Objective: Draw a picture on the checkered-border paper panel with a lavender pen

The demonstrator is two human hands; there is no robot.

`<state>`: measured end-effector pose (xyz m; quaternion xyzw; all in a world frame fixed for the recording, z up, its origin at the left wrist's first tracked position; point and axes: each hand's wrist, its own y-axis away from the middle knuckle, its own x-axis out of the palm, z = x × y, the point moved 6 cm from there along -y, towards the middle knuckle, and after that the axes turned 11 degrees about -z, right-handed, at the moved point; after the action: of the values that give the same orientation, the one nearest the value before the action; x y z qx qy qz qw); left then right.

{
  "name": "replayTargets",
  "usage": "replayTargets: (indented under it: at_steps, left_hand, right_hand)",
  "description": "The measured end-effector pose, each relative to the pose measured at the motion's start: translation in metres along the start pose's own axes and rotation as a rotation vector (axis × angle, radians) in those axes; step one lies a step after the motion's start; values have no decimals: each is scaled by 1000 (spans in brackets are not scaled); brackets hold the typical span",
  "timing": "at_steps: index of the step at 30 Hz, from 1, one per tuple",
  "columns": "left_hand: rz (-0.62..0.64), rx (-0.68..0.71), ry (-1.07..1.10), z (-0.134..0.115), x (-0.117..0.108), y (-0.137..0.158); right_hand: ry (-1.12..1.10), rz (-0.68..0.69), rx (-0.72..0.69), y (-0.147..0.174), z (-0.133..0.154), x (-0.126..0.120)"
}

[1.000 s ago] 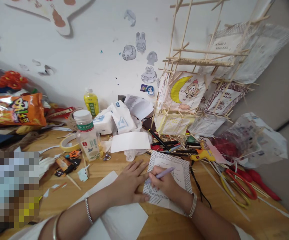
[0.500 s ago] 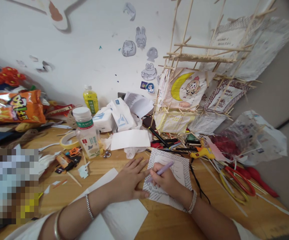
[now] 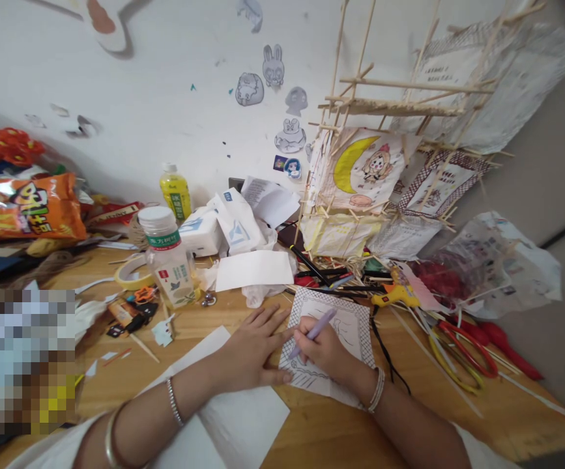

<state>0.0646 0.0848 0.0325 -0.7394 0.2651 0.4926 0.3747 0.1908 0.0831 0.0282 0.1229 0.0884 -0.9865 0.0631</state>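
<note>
A light purple pen [image 3: 322, 324] is gripped in my right hand [image 3: 320, 347], its lower end at the left side of a drawing sheet [image 3: 360, 317]. The sheet has a crosshatched border and line drawings inside; my right hand hides part of it. My left hand [image 3: 254, 350] lies flat with fingers spread, its fingertips and thumb at the sheet's left edge. Beneath my left hand and forearm is a larger blank white paper [image 3: 247, 426].
A stick frame [image 3: 404, 107] hung with drawings stands at the back right. Around the sheet are a yellow glue gun [image 3: 395, 296], scissors [image 3: 468, 352], black markers [image 3: 309, 266], a clear bottle [image 3: 167, 260], a tape roll [image 3: 134, 272] and tissue packs [image 3: 238, 221]. A snack bag [image 3: 28, 208] lies left.
The pen has tilted slightly in my right hand, which stays over the left part of the sheet. My left hand keeps its place. The view has shifted a little.
</note>
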Motion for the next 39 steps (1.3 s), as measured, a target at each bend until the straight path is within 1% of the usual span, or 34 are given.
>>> replayTargets:
  at_steps: [3,6,12,14,16,20,23,27,39]
  left_hand:
    - [0,-1,6,0,0,0]
    - [0,-4,7,1,1,0]
    - [-2,-30,-7,3,4,0]
    - [-3,-32,-6,3,4,0]
    - [-4,-31,-2,3,3,0]
    - [-9,-24,19,3,2,1]
    - [-11,-20,37,3,2,1]
    - [-6,-31,43,4,3,1]
    - [77,-55,6,3,2,1]
  right_hand:
    - [-2,-5,-5,0,0,0]
    - [-24,-14,23,0,0,-1]
    - [-90,-141,96,1,9,-19]
    - [-92,-132,101,2,13,-19]
    - [-97,-93,114,6,12,-14]
    - [-94,-78,151,15,-4,-6]
    - [-67,-90,109,19,-12,-5]
    - [0,-71,38,20,-9,-6]
    - [23,-43,-9,18,-8,-6]
